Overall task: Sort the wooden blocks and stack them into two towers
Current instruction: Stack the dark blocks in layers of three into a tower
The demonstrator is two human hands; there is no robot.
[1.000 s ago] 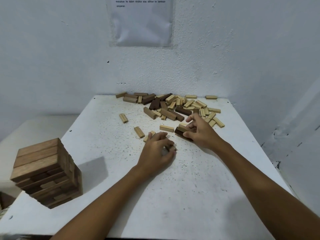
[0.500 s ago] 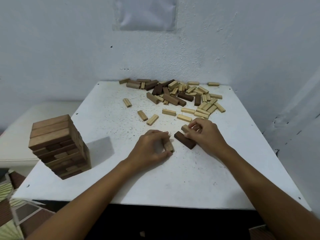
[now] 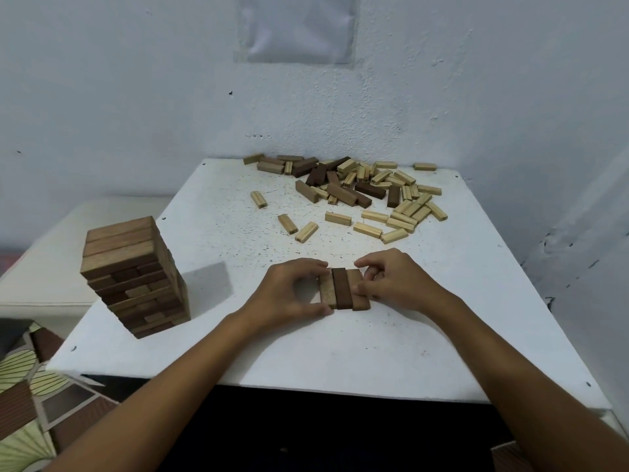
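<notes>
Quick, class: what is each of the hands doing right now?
Left hand: pinches the row of three blocks from its left side.
Right hand: pinches the row's right side.

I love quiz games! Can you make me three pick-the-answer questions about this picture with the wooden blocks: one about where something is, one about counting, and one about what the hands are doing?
1. Where is the finished tower?
A. on the table's left side
B. against the back wall
C. between the hands

2. How many blocks lie side by side between the hands?
A. one
B. three
C. six

3. What are the hands doing?
A. resting flat, away from the blocks
B. lifting the tower
C. pressing the row of blocks together

Answers:
1 A: it stands near the left edge of the table.
2 B: a dark block lies between two lighter ones.
3 C: the left hand and right hand touch the row from either side.
</notes>
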